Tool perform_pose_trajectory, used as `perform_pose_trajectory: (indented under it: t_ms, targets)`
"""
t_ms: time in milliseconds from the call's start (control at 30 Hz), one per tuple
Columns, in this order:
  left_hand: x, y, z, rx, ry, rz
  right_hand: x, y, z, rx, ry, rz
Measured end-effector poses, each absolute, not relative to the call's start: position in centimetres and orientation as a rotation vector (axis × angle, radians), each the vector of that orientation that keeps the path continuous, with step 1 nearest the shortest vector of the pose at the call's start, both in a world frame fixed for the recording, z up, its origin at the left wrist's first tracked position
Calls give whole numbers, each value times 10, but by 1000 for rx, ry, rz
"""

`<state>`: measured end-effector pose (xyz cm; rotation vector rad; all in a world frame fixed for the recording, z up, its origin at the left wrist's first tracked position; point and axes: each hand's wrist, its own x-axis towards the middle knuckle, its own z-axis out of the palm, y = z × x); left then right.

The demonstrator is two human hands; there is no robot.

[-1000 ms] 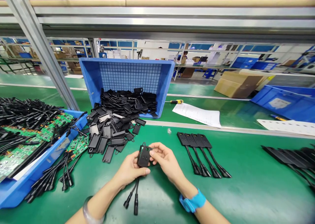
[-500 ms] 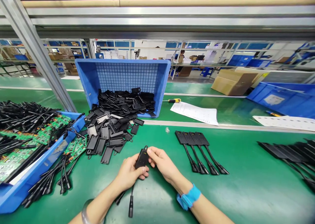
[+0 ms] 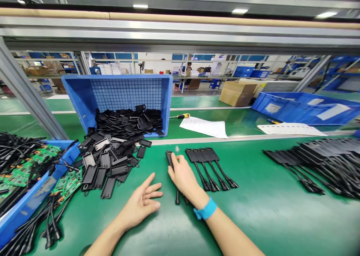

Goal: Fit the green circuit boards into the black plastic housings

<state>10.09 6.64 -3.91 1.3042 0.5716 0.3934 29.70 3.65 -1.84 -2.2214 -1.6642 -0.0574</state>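
My right hand [image 3: 184, 175], with a blue band at its wrist, has its fingers on a small black plastic-cased module [image 3: 169, 157] and covers most of it. The module's cable hangs down below the palm, its plug end [image 3: 177, 200] showing. Just to the right lies a neat row of several like modules [image 3: 203, 155] with their cables toward me. My left hand [image 3: 142, 203] is open and holds nothing, fingers spread above the green table. A heap of loose black case halves [image 3: 108, 166] lies beyond it to the left.
A tipped blue crate [image 3: 168, 110] spills more black cases. At left, a blue bin [image 3: 57, 169] holds green circuit boards with cables. Finished-looking modules [image 3: 309, 162] are laid in a row at right. A screwdriver [image 3: 184, 116] and paper sheet [image 3: 205, 126] lie farther back.
The module has moved from between both hands to the right, beside the row, in my right hand. My left hand has let go and opened. The view has turned right.
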Motion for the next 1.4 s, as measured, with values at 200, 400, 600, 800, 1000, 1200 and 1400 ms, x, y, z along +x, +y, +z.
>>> perform_pose_trajectory:
  t_ms: [200,400,600,800,1000,1200,1400]
  targets:
    - [99,68,-35,1366,598,379,343,40,-23,-2590,-1485,-306]
    - [99,68,-29,1357,603,376,367,47,-43,-2786,-1192,-46]
    - [99,68,-33,1501,631,438,389,45,-46,-2849,-1087,156]
    - [92,58,-17,1911,725,587,409,28,-53,-2838,-986,-167]
    - [32,74,21,2442,1274,553,391,35,-55,-2442,-1363,-620]
    - [-63,93,21,2294,2422,179,333,41,-53,-2100,-1775,-505]
    - [-91,85,25,2240,2481,366,300,32,-49,-1755,-1840,6]
